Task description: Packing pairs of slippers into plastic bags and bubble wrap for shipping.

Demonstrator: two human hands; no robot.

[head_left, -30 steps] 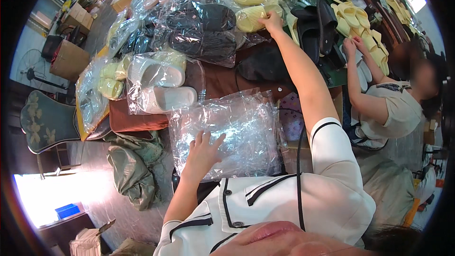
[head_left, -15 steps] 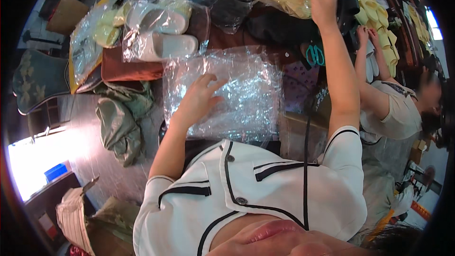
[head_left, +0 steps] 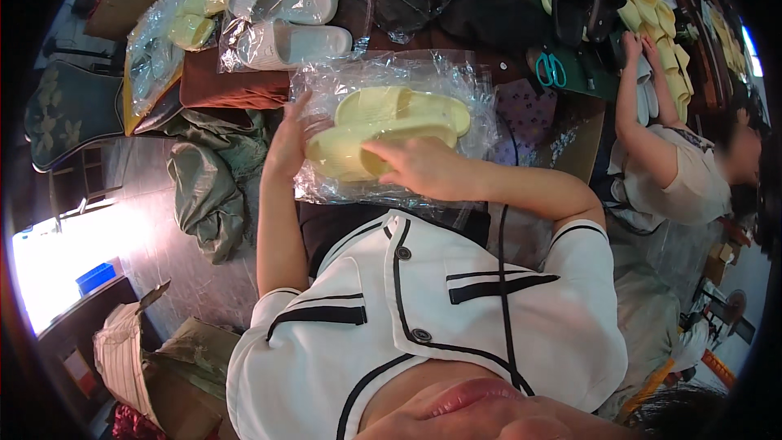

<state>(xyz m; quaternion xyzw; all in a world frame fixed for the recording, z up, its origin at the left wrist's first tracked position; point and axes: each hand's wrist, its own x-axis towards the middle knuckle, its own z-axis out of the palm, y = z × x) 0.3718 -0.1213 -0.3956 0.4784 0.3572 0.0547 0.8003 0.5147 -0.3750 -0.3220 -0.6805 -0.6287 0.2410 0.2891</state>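
Note:
A pair of pale yellow slippers lies on a stack of clear plastic bags over my lap. My right hand comes in from the right and grips the nearer slipper, its fingers partly out of sight around the shoe. Beside the slippers' left end, my left hand is upright at the edge of the bags with its fingers stretched out. Whether the slippers lie inside a bag or on top of one, I cannot tell.
White slippers in clear plastic sit at the far left, by bagged yellow ones. Teal-handled scissors and black slippers lie far right. A co-worker handles slippers on the right. A grey-green cloth is at left.
My right hand has brought the yellow slippers down from the far right onto the bags. My left hand has shifted left, from the middle of the bags to their edge.

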